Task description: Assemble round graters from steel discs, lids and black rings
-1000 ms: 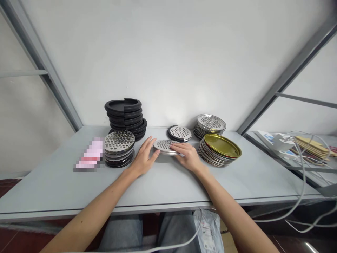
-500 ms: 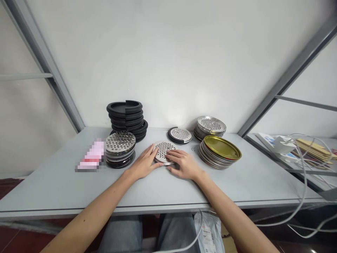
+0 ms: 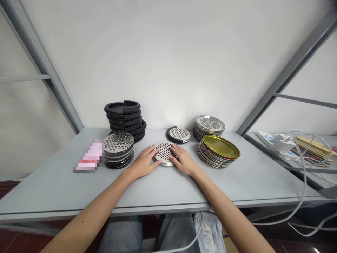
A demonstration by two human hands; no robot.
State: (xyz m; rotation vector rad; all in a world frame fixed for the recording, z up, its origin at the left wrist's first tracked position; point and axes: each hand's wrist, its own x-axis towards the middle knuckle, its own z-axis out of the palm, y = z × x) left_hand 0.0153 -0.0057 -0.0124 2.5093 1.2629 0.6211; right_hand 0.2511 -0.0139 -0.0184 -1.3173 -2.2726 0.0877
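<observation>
A round metal grater disc point(image 3: 165, 151) with rows of holes lies on the grey table in front of me. My left hand point(image 3: 145, 161) rests at its left side, fingers stretched over the rim and thumb at the near edge. On the right side my right hand point(image 3: 184, 160) lies with its fingers spread over the disc's edge. Both hands touch the disc and are open. Behind it sits another grater disc point(image 3: 179, 134) in a black ring-shaped holder. A small wire ring point(image 3: 192, 148) lies right of my right hand's fingers.
At left stand a stack of grater discs point(image 3: 118, 143) and a taller stack of black holders point(image 3: 123, 114). At right are gold-topped round lids point(image 3: 221, 147) and more grater discs point(image 3: 210, 123). A blurred pink item point(image 3: 91, 154) lies far left. White cables point(image 3: 304, 182) hang at right.
My right hand has drawn back to the right from the middle of the disc to its edge, uncovering more holes. My left hand stays about where it was.
</observation>
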